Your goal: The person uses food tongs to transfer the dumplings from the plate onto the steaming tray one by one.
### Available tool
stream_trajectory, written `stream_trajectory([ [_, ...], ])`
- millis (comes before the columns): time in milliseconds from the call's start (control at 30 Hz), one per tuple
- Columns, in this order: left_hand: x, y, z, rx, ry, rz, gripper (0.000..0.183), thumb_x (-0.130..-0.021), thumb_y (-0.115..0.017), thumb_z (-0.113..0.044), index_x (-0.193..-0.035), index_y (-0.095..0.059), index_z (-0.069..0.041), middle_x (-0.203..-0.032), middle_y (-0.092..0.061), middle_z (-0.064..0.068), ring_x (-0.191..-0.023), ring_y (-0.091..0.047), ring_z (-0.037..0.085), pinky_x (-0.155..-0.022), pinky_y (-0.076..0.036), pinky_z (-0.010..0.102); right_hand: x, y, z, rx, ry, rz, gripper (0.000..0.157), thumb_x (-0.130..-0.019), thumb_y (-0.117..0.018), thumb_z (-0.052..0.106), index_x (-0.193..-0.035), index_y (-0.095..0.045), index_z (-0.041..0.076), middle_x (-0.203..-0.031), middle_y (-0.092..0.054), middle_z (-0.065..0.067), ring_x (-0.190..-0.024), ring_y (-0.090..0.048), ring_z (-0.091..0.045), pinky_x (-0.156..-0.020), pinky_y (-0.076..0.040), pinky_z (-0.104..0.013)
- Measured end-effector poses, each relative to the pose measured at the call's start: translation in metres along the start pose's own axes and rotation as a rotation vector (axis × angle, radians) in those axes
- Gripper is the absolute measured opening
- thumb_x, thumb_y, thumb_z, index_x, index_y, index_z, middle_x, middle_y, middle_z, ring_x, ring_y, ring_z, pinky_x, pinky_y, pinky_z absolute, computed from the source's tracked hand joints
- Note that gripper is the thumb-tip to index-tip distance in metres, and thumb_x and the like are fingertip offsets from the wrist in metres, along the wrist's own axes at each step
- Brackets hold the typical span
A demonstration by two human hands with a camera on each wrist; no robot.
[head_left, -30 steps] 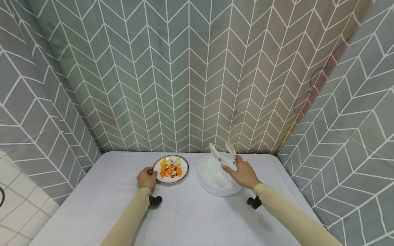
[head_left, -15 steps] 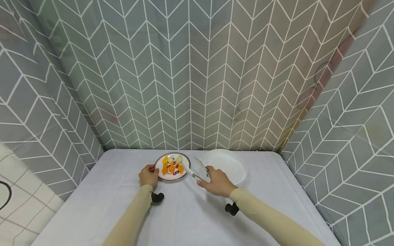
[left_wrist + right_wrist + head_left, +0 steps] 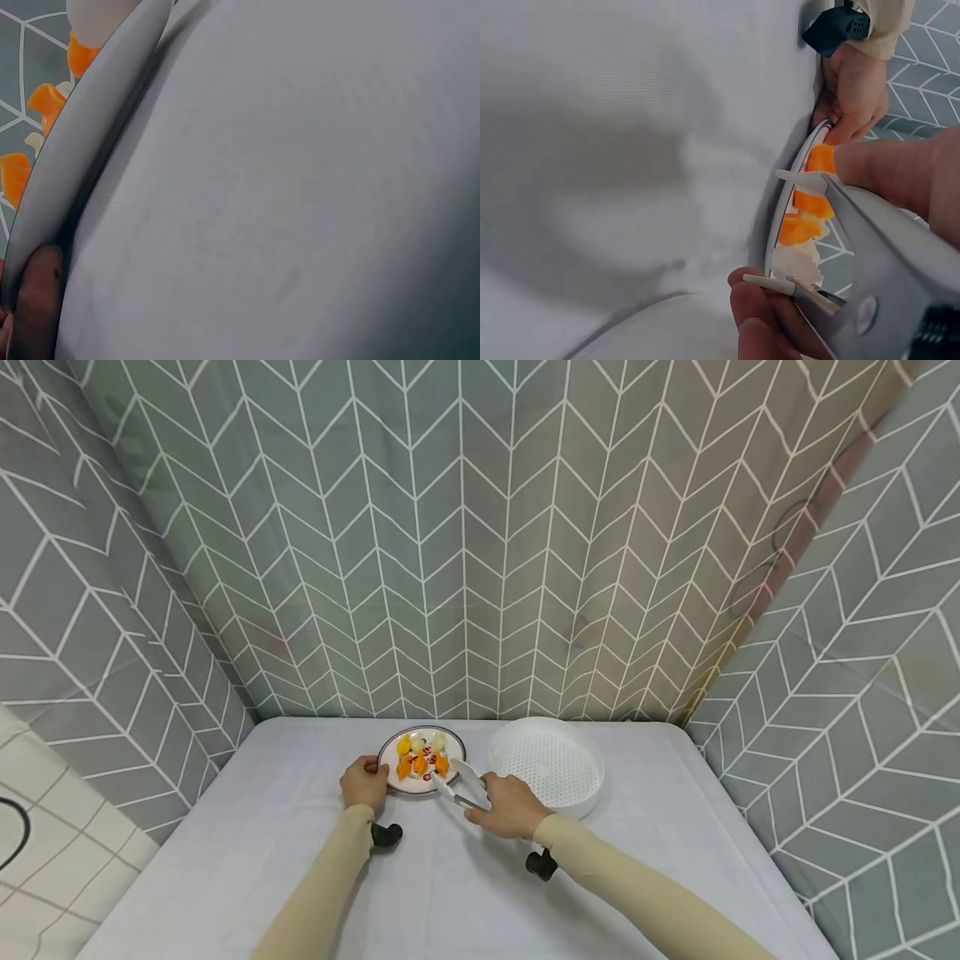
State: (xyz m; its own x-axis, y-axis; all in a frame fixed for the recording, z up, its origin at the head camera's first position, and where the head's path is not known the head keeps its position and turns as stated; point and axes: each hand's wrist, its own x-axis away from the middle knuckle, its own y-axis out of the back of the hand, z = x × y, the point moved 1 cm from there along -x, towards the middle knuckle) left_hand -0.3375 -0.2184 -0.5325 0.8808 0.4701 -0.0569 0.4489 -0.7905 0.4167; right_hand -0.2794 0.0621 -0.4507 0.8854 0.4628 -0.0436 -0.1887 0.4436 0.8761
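Observation:
A small round plate with a dark rim carries several orange, yellow and pale dumpling-like pieces. My left hand pinches its left edge, thumb on top. In the left wrist view the underside of the plate's rim shows beside a fingertip. My right hand grips metal tongs with white tips, their arms spread. In the head view those tips overlap the plate's right front part, near an orange piece. Nothing shows between the tips in the right wrist view, where the tongs' metal body fills the lower right.
A white round basket with a perforated bottom stands to the plate's right, behind my right hand. A white cloth covers the table. Grey patterned curtains rise at the back and sides.
My right hand has carried the tongs from above the basket leftward to the plate, uncovering the basket. My left hand stays at the plate's edge.

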Motion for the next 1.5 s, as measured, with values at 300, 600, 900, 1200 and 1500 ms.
stream_trajectory([
  [300, -0.004, 0.0, 0.004, 0.018, -0.005, -0.013, 0.034, -0.104, -0.064, -0.009, -0.133, -0.063, 0.009, -0.117, -0.068, 0.029, -0.087, -0.072, 0.031, -0.06, -0.065, 0.026, -0.016, -0.003, 0.005, 0.005, -0.042, 0.014, 0.055, -0.093, -0.079, 0.036, -0.125, -0.065, -0.007, -0.083, -0.064, -0.006, -0.074, -0.056, -0.019, -0.06, -0.047, -0.029],
  [600, -0.003, -0.001, 0.002, 0.038, 0.001, 0.007, 0.034, -0.104, -0.064, -0.009, -0.133, -0.063, 0.009, -0.115, -0.067, 0.028, -0.086, -0.071, 0.029, -0.061, -0.064, 0.024, -0.026, -0.003, 0.005, 0.046, -0.006, 0.007, 0.04, -0.093, -0.079, 0.026, -0.11, -0.067, -0.008, -0.078, -0.061, -0.006, -0.069, -0.056, -0.02, -0.056, -0.044, -0.028],
  [900, -0.003, -0.001, -0.002, 0.026, 0.002, 0.001, 0.033, -0.105, -0.063, -0.009, -0.133, -0.063, 0.008, -0.115, -0.066, 0.027, -0.084, -0.07, 0.026, -0.06, -0.063, 0.022, -0.031, 0.012, 0.0, 0.013, -0.046, 0.062, 0.037, -0.094, -0.078, 0.029, -0.109, -0.067, -0.004, -0.076, -0.06, -0.003, -0.067, -0.056, -0.018, -0.055, -0.044, -0.026],
  [1200, 0.002, -0.002, -0.002, 0.024, 0.021, 0.02, 0.033, -0.105, -0.063, -0.009, -0.133, -0.063, 0.008, -0.114, -0.067, 0.027, -0.083, -0.07, 0.026, -0.061, -0.063, 0.021, -0.025, 0.055, -0.001, 0.032, -0.069, 0.067, 0.046, -0.095, -0.075, 0.031, -0.122, -0.067, -0.005, -0.08, -0.064, -0.004, -0.068, -0.059, -0.019, -0.058, -0.047, -0.028],
  [1500, -0.003, -0.001, -0.003, 0.017, 0.017, 0.021, 0.034, -0.106, -0.063, -0.011, -0.134, -0.063, 0.006, -0.115, -0.067, 0.025, -0.079, -0.07, 0.022, -0.063, -0.064, 0.022, -0.019, 0.108, -0.016, 0.103, -0.025, 0.055, 0.038, -0.096, -0.072, 0.033, -0.115, -0.067, 0.0, -0.081, -0.063, -0.001, -0.072, -0.057, -0.018, -0.065, -0.048, -0.03],
])
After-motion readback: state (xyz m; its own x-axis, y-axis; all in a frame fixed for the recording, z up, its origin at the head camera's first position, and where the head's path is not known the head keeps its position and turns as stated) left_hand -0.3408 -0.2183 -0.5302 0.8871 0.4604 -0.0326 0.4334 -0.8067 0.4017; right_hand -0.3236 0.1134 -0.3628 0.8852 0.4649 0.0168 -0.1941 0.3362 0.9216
